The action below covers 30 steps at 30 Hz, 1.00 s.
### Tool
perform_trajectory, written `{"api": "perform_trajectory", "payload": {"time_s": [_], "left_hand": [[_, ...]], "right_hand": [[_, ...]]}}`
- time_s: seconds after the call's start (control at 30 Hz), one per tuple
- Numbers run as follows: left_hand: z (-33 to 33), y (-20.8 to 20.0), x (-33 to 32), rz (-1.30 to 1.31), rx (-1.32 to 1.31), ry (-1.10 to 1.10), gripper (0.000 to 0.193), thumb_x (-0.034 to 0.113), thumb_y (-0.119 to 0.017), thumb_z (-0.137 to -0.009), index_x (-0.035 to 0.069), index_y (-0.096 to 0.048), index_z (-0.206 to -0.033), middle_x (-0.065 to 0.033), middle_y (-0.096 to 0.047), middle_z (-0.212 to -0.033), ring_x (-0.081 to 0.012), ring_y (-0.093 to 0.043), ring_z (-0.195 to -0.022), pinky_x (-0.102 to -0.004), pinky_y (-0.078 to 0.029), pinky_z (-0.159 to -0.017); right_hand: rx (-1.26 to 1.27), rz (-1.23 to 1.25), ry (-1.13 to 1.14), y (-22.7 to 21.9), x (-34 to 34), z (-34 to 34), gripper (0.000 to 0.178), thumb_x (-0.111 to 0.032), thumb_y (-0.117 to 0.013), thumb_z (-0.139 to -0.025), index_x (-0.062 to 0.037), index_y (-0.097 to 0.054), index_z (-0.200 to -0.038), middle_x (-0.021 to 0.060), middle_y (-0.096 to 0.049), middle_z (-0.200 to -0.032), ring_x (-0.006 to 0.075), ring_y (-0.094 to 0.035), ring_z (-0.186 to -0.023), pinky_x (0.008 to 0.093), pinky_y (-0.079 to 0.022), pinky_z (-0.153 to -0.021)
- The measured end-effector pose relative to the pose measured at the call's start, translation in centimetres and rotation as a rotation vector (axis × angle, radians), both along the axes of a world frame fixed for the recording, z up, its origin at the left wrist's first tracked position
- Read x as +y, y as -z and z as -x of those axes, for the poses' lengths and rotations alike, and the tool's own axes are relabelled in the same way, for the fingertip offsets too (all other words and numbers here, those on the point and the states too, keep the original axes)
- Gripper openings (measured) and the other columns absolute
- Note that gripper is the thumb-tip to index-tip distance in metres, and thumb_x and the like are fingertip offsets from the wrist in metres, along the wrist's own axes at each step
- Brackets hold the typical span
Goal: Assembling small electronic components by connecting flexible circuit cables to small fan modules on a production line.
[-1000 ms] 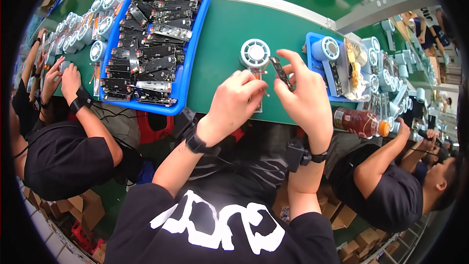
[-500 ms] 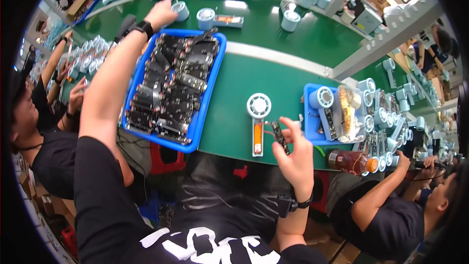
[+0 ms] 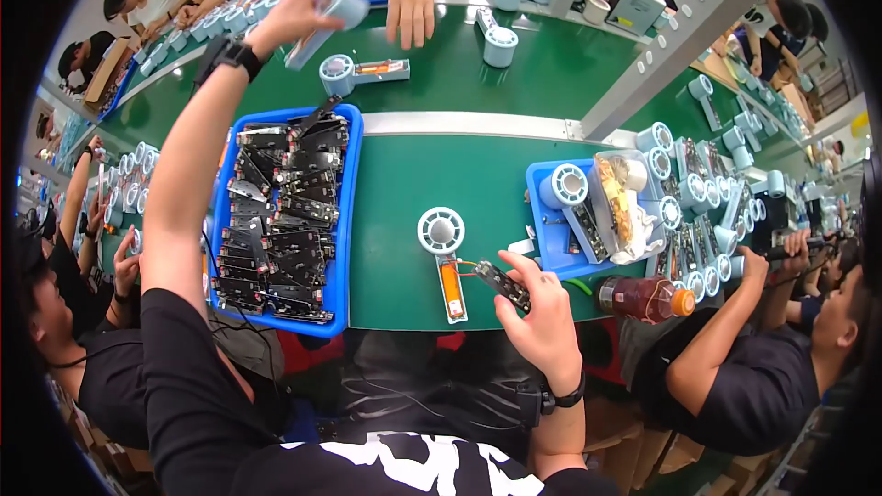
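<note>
High over the far side of the bench, my left hand point(image 3: 292, 16) grips a light blue handheld fan point(image 3: 344, 5), blurred by motion. A dark circuit board point(image 3: 503, 287) lies between the thumb and fingers of my right hand point(image 3: 544, 317), near the front edge. Thin wires run from it to an opened fan point(image 3: 441, 231), whose handle shows an orange battery point(image 3: 451, 287). Left of that fan, a blue tray point(image 3: 345, 220) holds many black circuit boards. Beyond the metal rail, another opened fan point(image 3: 337, 74) lies with its battery exposed.
Another person's hand point(image 3: 412, 11) reaches over the far bench, near one more fan point(image 3: 499, 46). At right are a blue bin point(image 3: 551, 262) with a fan and food packaging, a drink bottle point(image 3: 643, 299) and rows of fans. A metal post point(image 3: 675, 41) rises from the rail point(image 3: 459, 124).
My left hand has lifted a fan off the far bench. My right fingers have closed around the circuit board. Another person's hand has come in at the top, and the view has shifted.
</note>
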<state>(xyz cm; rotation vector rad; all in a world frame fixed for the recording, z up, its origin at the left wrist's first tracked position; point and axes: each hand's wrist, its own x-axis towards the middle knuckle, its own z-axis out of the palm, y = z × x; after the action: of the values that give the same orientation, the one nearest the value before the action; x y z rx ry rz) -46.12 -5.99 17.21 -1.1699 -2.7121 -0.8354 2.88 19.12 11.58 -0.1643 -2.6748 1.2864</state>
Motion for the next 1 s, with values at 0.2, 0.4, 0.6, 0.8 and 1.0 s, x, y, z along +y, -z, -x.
{"api": "perform_trajectory", "payload": {"time_s": [0.2, 0.4, 0.6, 0.8, 1.0], "left_hand": [[-15.6, -0.4, 14.7, 0.201, 0.112, 0.455, 0.049, 0.033, -0.085, -0.072, 0.003, -0.067, -0.106, -0.0155, -0.073, -0.092, -0.0334, -0.071, -0.084, -0.0415, -0.054, -0.083], [-21.9, 5.1, 17.8, 0.359, 0.114, 0.503, 0.054, 0.042, -0.083, -0.073, 0.002, -0.066, -0.105, -0.0168, -0.072, -0.094, -0.0346, -0.07, -0.093, -0.0455, -0.052, -0.093], [-17.1, 1.3, 14.4, 0.209, -0.178, 0.201, 0.047, 0.043, -0.067, -0.091, -0.002, -0.067, -0.101, -0.0168, -0.072, -0.088, -0.0344, -0.07, -0.082, -0.0406, -0.055, -0.081], [-18.0, 1.8, 8.6, 0.234, -0.097, 0.188, 0.026, 0.025, -0.067, -0.088, -0.001, -0.07, -0.088, -0.0162, -0.07, -0.076, -0.0301, -0.068, -0.07, -0.0394, -0.054, -0.067], [-24.1, 2.9, 9.2, 0.382, -0.035, 0.338, 0.027, 0.025, -0.069, -0.088, 0.001, -0.07, -0.099, -0.0167, -0.069, -0.086, -0.0331, -0.068, -0.085, -0.0423, -0.054, -0.078]], "right_hand": [[-0.004, -0.008, 0.006, -0.5, -0.3, 0.7, 0.052, -0.004, -0.068, -0.079, -0.0075, -0.06, -0.129, 0.0157, -0.07, -0.095, 0.0323, -0.065, -0.09, 0.04, -0.048, -0.085], [-0.011, 0.02, -0.003, -0.6, -1.2, 0.5, 0.052, -0.003, -0.069, -0.078, -0.0084, -0.06, -0.13, 0.016, -0.069, -0.097, 0.0318, -0.064, -0.09, 0.0397, -0.051, -0.081], [0.003, 0.031, 0.014, -0.6, -1.0, -0.6, 0.052, -0.004, -0.069, -0.078, -0.0092, -0.06, -0.13, 0.0162, -0.068, -0.096, 0.0322, -0.064, -0.09, 0.04, -0.051, -0.081], [0.042, 0.037, -0.006, 0.2, -0.9, 0.0, 0.05, -0.006, -0.071, -0.079, -0.01, -0.061, -0.128, 0.017, -0.069, -0.097, 0.0337, -0.065, -0.091, 0.0409, -0.051, -0.083], [0.039, 0.009, 0.015, 0.7, -0.8, -0.5, 0.046, -0.009, -0.073, -0.082, -0.009, -0.061, -0.127, 0.0172, -0.07, -0.096, 0.0343, -0.067, -0.089, 0.0411, -0.052, -0.08]]}}
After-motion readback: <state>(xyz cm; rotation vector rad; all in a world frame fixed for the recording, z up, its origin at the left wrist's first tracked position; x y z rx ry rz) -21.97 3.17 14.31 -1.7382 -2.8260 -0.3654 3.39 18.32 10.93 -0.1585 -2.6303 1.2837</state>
